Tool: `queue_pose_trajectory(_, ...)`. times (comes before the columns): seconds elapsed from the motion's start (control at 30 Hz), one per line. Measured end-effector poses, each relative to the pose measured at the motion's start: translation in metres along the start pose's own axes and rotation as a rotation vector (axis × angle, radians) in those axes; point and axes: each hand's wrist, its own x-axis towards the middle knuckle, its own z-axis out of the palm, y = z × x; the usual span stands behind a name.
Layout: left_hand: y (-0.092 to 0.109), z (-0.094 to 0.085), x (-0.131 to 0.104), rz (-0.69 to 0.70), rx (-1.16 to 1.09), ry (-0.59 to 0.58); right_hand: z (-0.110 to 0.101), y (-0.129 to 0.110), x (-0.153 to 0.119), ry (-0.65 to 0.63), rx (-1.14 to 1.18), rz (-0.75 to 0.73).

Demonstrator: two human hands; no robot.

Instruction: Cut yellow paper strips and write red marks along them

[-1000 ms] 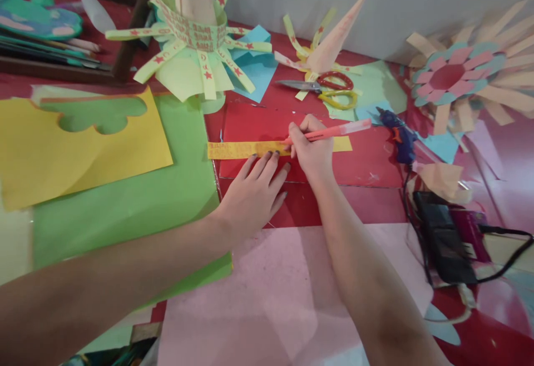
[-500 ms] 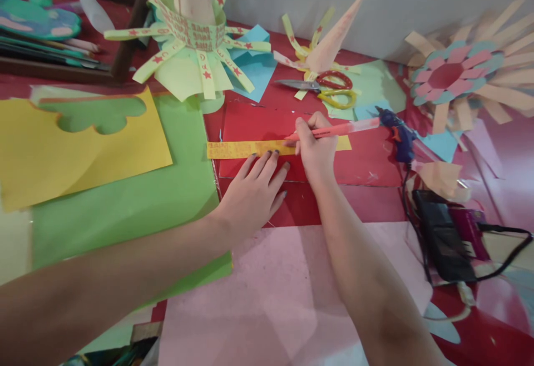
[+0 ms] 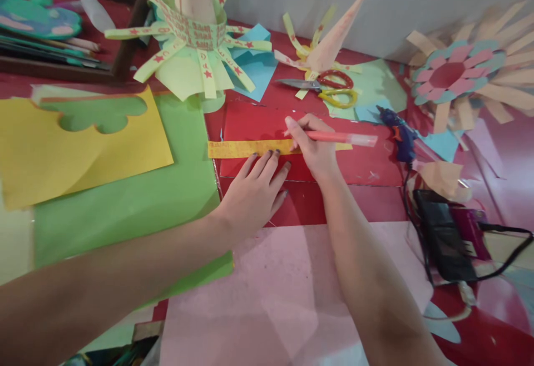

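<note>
Red tabletop [image 3: 301, 206]: brown tray [image 3: 128, 38] holds slim sticks [image 3: 54, 52]; right fingers [image 3: 301, 132] grip pen [image 3: 346, 138]

Left hand [image 3: 252, 202] laid palm down, right hand [image 3: 317, 149] curled in a writing grip.
From my remote seat I see both bare arms reaching forward: my left forearm [image 3: 125, 263] slants in from the left edge, its fingers [image 3: 262, 167] slightly spread and pointing away, the thumb [image 3: 277, 203] out to the side. My right forearm [image 3: 371, 268] rises from the lower right, that hand near the left one but not touching it.
</note>
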Motion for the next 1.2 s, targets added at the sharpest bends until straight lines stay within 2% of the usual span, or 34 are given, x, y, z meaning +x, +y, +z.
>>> queue_pose_trajectory(0.13, 0.0003, 0.0004, 0.0008, 0.003, -0.006, -0.008, 0.0017, 0.0012, 0.0006, 0.033, 0.031, 0.063)
queue_pose_trajectory(0.3, 0.0007, 0.0002, 0.0014, 0.003, -0.005, 0.003, 0.0025, 0.0004, 0.001, 0.049, 0.088, 0.057)
queue_pose_trajectory(0.53, -0.0001, -0.0006, 0.0001, 0.002, -0.012, -0.003, 0.0042, 0.0029, -0.0013, 0.109, -0.132, -0.065)
queue_pose_trajectory(0.63, -0.0001, -0.0009, 0.0004, 0.006, 0.001, -0.004, 0.0042, 0.0042, -0.0016, 0.095, -0.19, -0.1)
queue_pose_trajectory(1.2, 0.0011, 0.0, 0.0009, 0.005, -0.01, -0.012, 0.0028, 0.004, -0.0019, 0.038, -0.172, -0.085)
